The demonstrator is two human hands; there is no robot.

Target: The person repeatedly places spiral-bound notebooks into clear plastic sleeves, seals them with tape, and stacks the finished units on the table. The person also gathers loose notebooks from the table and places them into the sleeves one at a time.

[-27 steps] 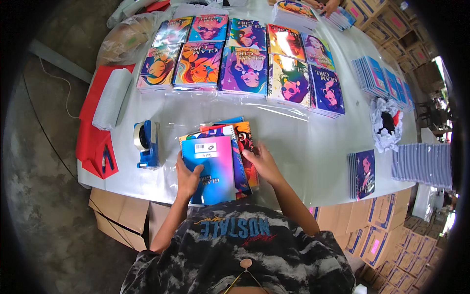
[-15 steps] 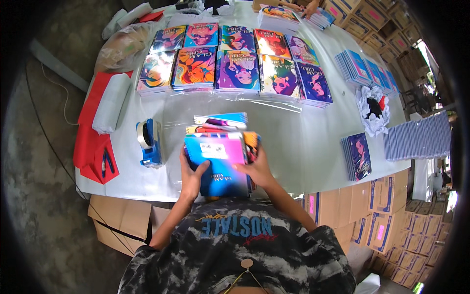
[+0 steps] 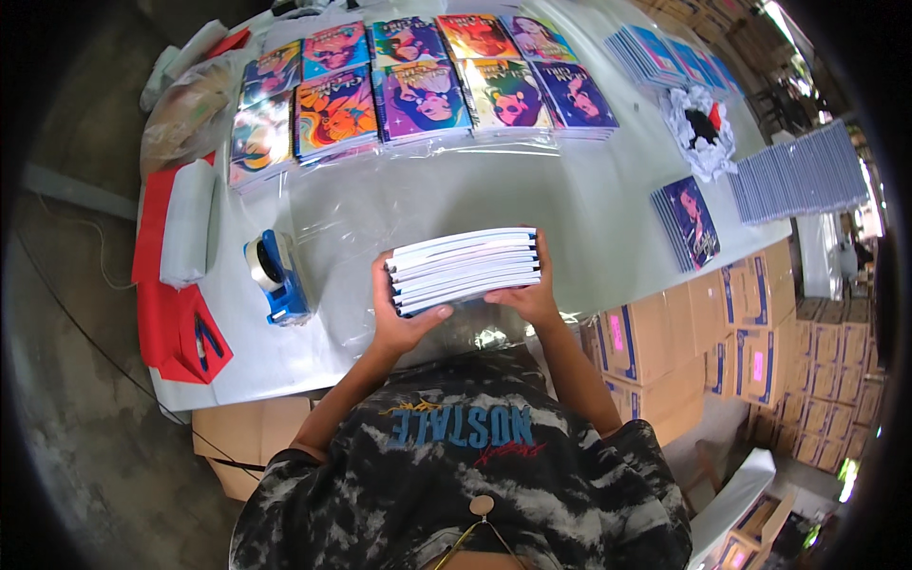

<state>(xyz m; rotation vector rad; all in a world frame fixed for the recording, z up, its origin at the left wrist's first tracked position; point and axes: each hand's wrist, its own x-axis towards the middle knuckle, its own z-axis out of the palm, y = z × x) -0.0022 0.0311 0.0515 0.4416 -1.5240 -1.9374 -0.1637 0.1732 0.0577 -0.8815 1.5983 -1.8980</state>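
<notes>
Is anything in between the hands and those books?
Nothing that I can see. The left hand and right hand touch the books directly, one at each side. The tape dispenser sits apart, off to the left.

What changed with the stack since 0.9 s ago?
The stack tipped from blue cover facing the camera to white page edges facing it, and its loose notebooks were squared into a neater block. The left grip and right grip now clasp opposite sides; nothing let go. Tape dispenser and notebook rows stayed put on the table.
</notes>
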